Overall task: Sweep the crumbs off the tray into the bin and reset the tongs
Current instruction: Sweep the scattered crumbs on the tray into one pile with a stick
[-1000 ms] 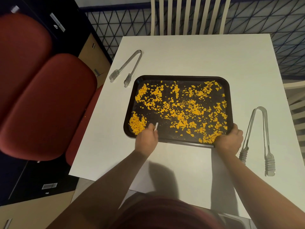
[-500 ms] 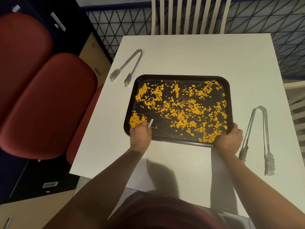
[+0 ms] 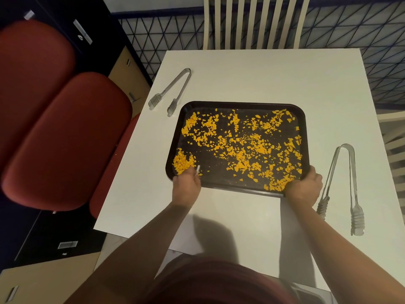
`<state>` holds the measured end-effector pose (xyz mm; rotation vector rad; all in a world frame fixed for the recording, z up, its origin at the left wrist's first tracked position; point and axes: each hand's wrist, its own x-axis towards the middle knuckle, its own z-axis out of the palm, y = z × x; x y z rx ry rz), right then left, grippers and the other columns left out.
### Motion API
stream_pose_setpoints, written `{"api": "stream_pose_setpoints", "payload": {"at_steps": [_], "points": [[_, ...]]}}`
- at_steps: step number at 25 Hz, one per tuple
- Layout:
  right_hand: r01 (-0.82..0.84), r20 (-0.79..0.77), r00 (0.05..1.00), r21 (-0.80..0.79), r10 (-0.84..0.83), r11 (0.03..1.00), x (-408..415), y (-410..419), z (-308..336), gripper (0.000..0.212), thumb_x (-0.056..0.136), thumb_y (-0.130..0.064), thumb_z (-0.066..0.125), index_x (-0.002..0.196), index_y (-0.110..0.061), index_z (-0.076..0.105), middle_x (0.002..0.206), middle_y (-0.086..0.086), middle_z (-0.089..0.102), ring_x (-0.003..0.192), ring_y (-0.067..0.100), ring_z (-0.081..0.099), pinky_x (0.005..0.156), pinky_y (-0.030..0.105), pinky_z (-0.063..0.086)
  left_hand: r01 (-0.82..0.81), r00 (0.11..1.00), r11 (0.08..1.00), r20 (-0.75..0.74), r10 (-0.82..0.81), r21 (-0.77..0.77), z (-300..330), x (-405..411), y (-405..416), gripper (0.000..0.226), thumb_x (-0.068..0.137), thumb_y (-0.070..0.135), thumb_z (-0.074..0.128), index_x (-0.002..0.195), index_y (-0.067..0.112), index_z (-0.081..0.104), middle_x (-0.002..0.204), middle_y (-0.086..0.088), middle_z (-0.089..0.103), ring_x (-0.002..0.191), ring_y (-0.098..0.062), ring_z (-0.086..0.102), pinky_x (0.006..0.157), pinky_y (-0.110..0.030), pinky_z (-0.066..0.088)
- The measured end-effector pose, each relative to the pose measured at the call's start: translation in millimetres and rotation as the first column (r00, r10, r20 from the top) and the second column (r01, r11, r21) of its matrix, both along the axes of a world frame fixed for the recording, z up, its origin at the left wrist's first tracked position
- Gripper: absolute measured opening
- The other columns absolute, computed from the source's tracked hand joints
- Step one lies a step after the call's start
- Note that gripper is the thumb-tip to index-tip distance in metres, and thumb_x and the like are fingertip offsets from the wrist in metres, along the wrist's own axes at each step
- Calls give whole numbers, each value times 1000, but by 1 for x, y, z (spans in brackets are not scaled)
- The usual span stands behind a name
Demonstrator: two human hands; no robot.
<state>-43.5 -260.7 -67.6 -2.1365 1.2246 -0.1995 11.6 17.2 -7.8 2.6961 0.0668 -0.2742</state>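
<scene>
A black tray (image 3: pixel 241 104) lies on the white table (image 3: pixel 263 73), strewn with orange crumbs (image 3: pixel 238 143). A denser heap of crumbs (image 3: pixel 183 162) sits in its near left corner. My left hand (image 3: pixel 186 186) is at that corner, closed around a small white tool whose tip pokes out beside the heap. My right hand (image 3: pixel 303 187) grips the tray's near right corner. One pair of metal tongs (image 3: pixel 173 91) lies off the tray's far left corner. A second pair of tongs (image 3: pixel 341 187) lies just right of my right hand. No bin is in view.
A red padded chair (image 3: pixel 61 132) stands close against the table's left edge. A pale slatted chair (image 3: pixel 254 20) is at the far side, another (image 3: pixel 392 145) at the right edge. Dark cabinets fill the left background.
My left hand has slid left along the tray's near edge, pushing crumbs into the near left corner. My right hand has stayed on the tray's corner.
</scene>
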Motion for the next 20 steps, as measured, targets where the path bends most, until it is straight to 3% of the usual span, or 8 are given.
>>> {"api": "stream_pose_setpoints", "payload": {"at_steps": [4, 9, 13, 15, 20], "points": [[-1, 6, 1000, 5, 1, 1000, 1, -1, -1, 51, 86, -4, 49, 136, -7, 40, 126, 21, 46, 119, 38, 42, 95, 49, 41, 212, 977, 977, -4, -212, 38, 6, -10, -20, 17, 94, 16, 43, 97, 7, 58, 92, -13, 67, 89, -34, 58, 83, -33, 38], [11, -1, 1000, 0, -11, 1000, 1, 0, 0, 51, 87, -3, 48, 137, -7, 39, 126, 21, 46, 120, 38, 41, 95, 47, 40, 1, 1000, 996, 30, -3, 93, 5, -2, -6, 20, 94, 14, 42, 102, 5, 58, 94, -16, 67, 89, -36, 58, 82, -32, 39], [8, 3, 1000, 2, -8, 1000, 1, 0, -1, 50, 86, -3, 48, 135, -7, 40, 124, 22, 46, 119, 38, 41, 95, 47, 40, 139, 990, 990, 20, -138, -16, 9, 1, -23, 20, 95, 16, 43, 102, 4, 58, 95, -16, 66, 89, -35, 60, 81, -35, 44], [6, 1, 1000, 3, -6, 1000, 0, 0, 0, 50, 86, -3, 49, 135, -7, 41, 124, 22, 47, 119, 38, 42, 95, 47, 40, 190, 982, 982, -13, -190, 15, 5, 1, -30, 19, 96, 16, 43, 101, 5, 57, 97, -16, 66, 92, -34, 61, 80, -35, 43], [0, 6, 1000, -4, 0, 1000, 0, 0, -1, 51, 85, -3, 49, 135, -7, 40, 124, 22, 47, 118, 38, 42, 94, 47, 41, 3, 1000, 990, 3, -4, 143, 1, 5, -9, 23, 96, 14, 39, 107, 5, 57, 99, -16, 67, 97, -34, 60, 83, -35, 43]]}}
